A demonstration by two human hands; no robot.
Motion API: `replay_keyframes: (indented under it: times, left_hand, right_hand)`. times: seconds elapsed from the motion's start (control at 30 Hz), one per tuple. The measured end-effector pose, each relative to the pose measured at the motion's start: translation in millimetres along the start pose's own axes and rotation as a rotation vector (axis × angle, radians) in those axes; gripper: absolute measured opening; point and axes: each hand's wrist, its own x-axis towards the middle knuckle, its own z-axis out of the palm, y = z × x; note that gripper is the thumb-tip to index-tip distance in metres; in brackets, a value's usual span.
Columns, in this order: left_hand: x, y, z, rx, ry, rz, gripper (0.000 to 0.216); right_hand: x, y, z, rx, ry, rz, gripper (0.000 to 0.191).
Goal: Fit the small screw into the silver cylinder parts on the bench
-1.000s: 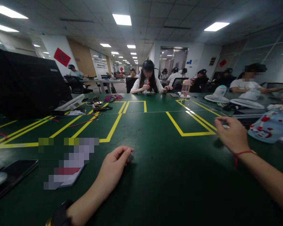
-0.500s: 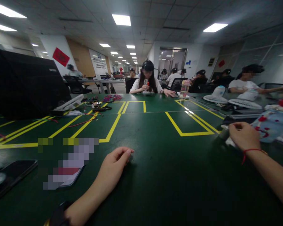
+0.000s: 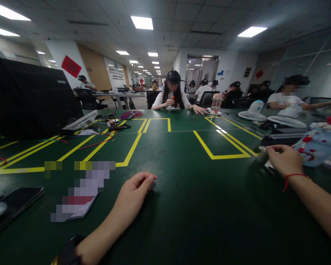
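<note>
On the green tabletop [image 3: 198, 206] rests my left hand [image 3: 136, 187], its fingers curled and thumb pressed to them. Something small and dark shows just under the fingertips, too little to name. My right hand [image 3: 285, 160], with a red cord at the wrist, is closed in a pinch at the right side of the table. At its fingertips is a small grey cylindrical object [image 3: 262, 157] with a whitish top. A bit of white material lies below that hand. Left of my left hand lies a phone [image 3: 85, 209], its screen partly blurred out.
A dark phone-like slab [image 3: 19, 202] lies at far left, below a large black box [image 3: 30, 95]. Yellow tape [image 3: 228, 157] marks the table. Wires [image 3: 132, 115], a bottle [image 3: 215, 105], white fans [image 3: 252, 115] and a blue patterned bag [image 3: 320, 145] stand around. A person [image 3: 173, 92] sits opposite.
My right hand has shifted very slightly left at the grey object. My left hand stays in place with its fingers closed.
</note>
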Motion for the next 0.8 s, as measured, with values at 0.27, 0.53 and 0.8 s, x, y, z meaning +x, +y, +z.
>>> replay_keyframes:
  times: [0.27,0.53,0.8]
  left_hand:
    - [0,1,0,0.003,0.005,-0.006,0.035]
    - [-1,3,2,0.021,0.019,0.015,0.033]
    - [-1,2,2,0.037,0.009,0.018,0.033]
  right_hand:
    - [-16,-3,7,0.122,0.002,0.058,0.037]
    - [-63,-54,5,0.251,-0.115,-0.113,0.051]
    - [-215,-138,-30,0.656,-0.836,-0.736,0.035]
